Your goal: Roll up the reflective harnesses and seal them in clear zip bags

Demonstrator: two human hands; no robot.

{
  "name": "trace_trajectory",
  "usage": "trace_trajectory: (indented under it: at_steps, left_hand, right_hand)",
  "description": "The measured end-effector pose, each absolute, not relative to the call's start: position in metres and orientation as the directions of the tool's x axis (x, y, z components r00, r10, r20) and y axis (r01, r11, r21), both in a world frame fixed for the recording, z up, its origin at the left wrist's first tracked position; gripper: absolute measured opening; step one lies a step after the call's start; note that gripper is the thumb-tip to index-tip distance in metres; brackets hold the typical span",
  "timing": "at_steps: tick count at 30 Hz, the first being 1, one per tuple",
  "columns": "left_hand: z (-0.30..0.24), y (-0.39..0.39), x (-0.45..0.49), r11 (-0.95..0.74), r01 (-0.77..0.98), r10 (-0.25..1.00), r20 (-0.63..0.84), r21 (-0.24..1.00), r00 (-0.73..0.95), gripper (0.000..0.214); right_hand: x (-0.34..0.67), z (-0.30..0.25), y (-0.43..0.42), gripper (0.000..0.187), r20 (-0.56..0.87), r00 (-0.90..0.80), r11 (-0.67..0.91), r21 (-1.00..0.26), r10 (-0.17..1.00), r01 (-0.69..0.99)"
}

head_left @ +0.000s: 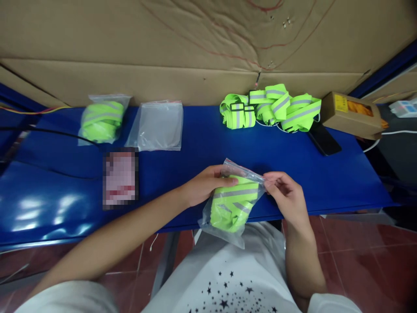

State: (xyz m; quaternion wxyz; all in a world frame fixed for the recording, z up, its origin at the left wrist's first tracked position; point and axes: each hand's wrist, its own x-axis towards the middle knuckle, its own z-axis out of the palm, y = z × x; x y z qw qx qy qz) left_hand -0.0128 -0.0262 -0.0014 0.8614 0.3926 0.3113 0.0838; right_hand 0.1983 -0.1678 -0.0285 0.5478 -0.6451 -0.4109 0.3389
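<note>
A clear zip bag is held up at the table's front edge, with a folded neon-yellow reflective strap inside it. My left hand grips the bag's upper left side, thumb over the front and fingers behind. At the top right corner, my right hand pinches the zip edge between thumb and forefinger. The bag's mouth runs between both hands; whether its zip is sealed I cannot tell. Farther back on the table lie several rolled reflective straps with grey stripes and black buckles.
On the blue table, a filled bag stands at the back left beside a stack of flat clear bags. A pixelated item lies in front. A black phone and a cardboard box are at right; cables cross the left.
</note>
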Motion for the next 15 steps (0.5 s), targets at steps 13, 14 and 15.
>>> trace_trajectory:
  at_steps: [13,14,15]
  left_hand:
    - [-0.0028,-0.0323,-0.0123,0.665,-0.012,0.488,-0.422,0.747,0.764,0.04]
    - [-0.003,-0.033,-0.0122,0.656,-0.012,0.498,-0.421,0.754,0.758,0.04]
    - [-0.0032,-0.0336,-0.0121,0.648,-0.014,0.507,-0.418,0.761,0.754,0.039]
  right_hand:
    - [0.1997,-0.0311,-0.1694,0.021,0.021,0.403,-0.08,-0.97,0.915,0.231]
    - [0.1991,-0.0314,-0.17,0.02,0.028,0.403,-0.073,-0.97,0.915,0.232]
    - [0.1985,-0.0317,-0.1711,0.018,0.038,0.403,-0.062,-0.97,0.914,0.233]
